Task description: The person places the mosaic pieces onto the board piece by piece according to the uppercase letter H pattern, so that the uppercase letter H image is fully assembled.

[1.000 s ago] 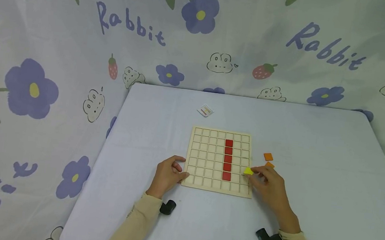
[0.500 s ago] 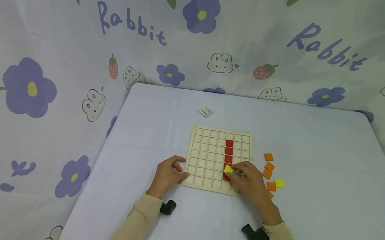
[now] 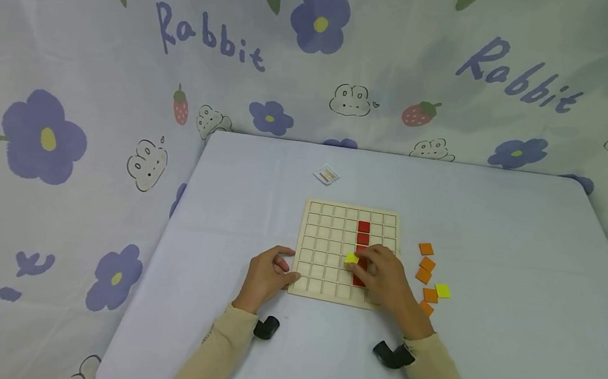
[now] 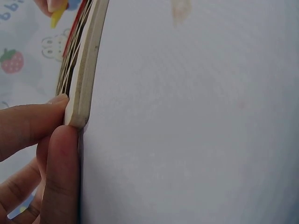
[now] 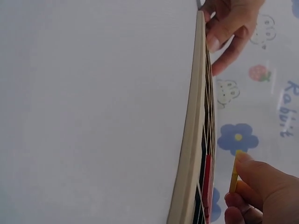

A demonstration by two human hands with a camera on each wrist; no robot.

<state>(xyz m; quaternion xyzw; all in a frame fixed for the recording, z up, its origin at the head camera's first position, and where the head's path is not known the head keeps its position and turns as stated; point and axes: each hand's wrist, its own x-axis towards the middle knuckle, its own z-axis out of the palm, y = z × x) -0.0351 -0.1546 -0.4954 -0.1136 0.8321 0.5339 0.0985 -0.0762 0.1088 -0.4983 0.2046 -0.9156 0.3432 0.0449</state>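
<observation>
A light wooden grid board (image 3: 321, 248) lies on the white table, with a column of red tiles (image 3: 364, 227) right of its middle. My left hand (image 3: 266, 276) grips the board's near left edge; in the left wrist view the thumb and a finger (image 4: 62, 172) pinch its corner. Above the grid, just left of the red column, my right hand (image 3: 388, 283) pinches a yellow square tile (image 3: 351, 258) between thumb and fingers. The right wrist view shows this yellow tile (image 5: 234, 172) on edge, apart from the board. My right hand covers the lower right cells and part of the red column.
Several orange tiles (image 3: 426, 249) lie loose right of the board, with another yellow tile (image 3: 442, 291) touching one of them. A small printed card (image 3: 327, 174) lies behind the board. A patterned curtain (image 3: 294, 76) hangs behind the table.
My right hand has carried the yellow tile leftward from the board's right edge, across the red column. More loose tiles on the right have come into sight. My left hand stays put.
</observation>
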